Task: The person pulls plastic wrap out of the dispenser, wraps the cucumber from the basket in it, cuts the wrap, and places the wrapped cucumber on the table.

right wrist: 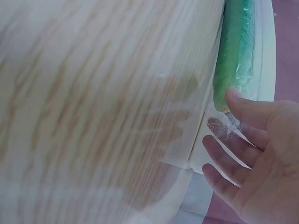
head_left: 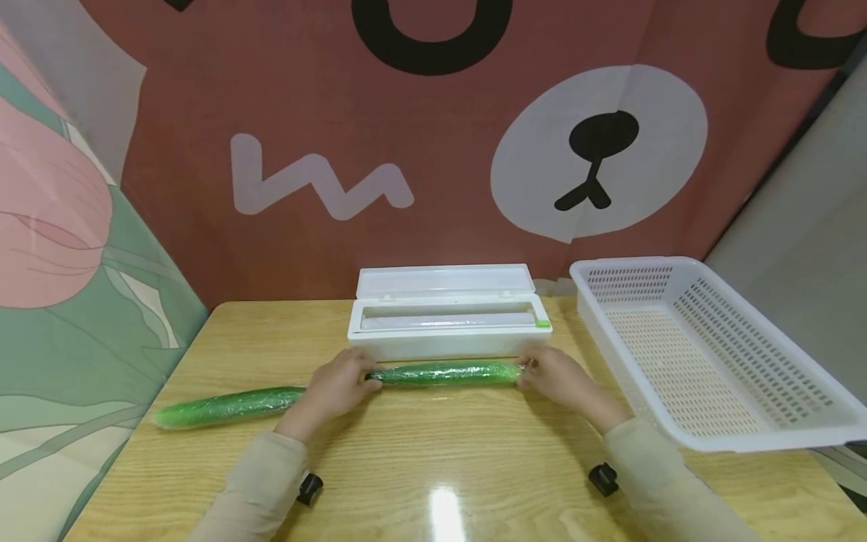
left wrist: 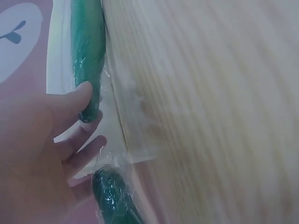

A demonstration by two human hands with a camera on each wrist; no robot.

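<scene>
A green cucumber (head_left: 447, 373) wrapped in clear plastic film lies crosswise on the wooden table. At its dark end my left hand (head_left: 339, 382) pinches it, thumb (left wrist: 84, 93) on top and forefinger behind. My right hand (head_left: 558, 378) holds the paler end between thumb (right wrist: 236, 98) and forefinger, where crumpled film (right wrist: 229, 125) sticks out. Its other fingers are spread apart. Further left lies a second film-covered cucumber (head_left: 230, 407), its near end behind my left wrist in the head view. Right behind the first cucumber stands a white cling film box (head_left: 450, 347), lid raised, a roll inside.
A white slotted plastic basket (head_left: 752, 443) stands at the right side of the table (head_left: 433, 444). Behind the table hangs a printed cloth (head_left: 305, 248). The box has a small green piece (head_left: 543, 324) at its right end.
</scene>
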